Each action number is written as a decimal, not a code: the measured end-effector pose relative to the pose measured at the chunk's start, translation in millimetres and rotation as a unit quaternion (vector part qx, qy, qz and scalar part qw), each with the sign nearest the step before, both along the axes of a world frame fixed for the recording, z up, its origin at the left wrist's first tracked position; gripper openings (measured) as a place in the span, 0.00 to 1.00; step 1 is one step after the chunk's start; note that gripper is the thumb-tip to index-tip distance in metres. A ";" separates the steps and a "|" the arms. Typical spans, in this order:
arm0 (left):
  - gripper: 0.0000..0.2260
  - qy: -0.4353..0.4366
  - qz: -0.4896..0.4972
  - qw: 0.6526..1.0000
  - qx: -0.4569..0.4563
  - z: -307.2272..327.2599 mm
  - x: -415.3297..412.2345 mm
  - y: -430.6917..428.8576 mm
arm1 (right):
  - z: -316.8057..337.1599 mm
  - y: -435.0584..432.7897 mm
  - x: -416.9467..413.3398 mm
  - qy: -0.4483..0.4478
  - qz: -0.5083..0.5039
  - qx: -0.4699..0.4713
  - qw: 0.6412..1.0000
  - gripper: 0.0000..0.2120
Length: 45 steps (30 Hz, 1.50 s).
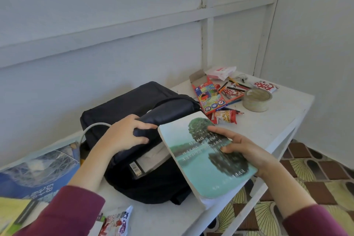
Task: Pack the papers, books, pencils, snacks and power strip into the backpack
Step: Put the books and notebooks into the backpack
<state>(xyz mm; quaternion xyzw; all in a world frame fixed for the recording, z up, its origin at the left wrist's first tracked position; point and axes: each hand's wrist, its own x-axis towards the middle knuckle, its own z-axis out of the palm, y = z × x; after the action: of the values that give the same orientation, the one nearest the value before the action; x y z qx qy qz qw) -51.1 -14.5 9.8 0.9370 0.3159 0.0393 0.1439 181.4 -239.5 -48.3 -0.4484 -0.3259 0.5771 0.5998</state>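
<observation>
Teal book point(206, 159) gripped by edge in my R hand point(239, 145), corner just beside L hand point(124, 136). L fingers point(143, 126) curl round backpack point(118, 105) flap, propping mouth open so book fits, imo.

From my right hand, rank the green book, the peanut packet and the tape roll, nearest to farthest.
1. Green book: held in the right hand.
2. Peanut packet: just behind the book.
3. Tape roll: farther back, right side.
</observation>
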 end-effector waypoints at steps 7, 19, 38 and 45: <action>0.21 -0.100 0.013 0.994 0.036 28.4 -2.5 6.5 | 10.7 37.4 11.9 -0.059 0.101 -0.041 0.992 0.30; 0.24 -0.129 0.005 0.991 0.036 44.3 -7.4 6.0 | 26.8 132.3 0.7 -0.118 0.092 -0.116 0.982 0.23; 0.25 -0.144 0.022 0.989 0.015 46.5 -7.2 6.5 | 18.9 82.6 -8.6 -0.194 0.010 -0.155 0.969 0.17; 0.25 -0.154 0.026 0.988 0.007 47.0 -8.0 2.7 | 8.9 102.5 -13.3 -0.110 -0.149 -0.071 0.980 0.14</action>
<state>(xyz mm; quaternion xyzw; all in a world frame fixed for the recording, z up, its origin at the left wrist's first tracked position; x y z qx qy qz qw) -59.0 -11.7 56.8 0.9123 0.3139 0.1888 0.1832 168.1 -137.0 -39.3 -0.5937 -0.2780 0.4501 0.6063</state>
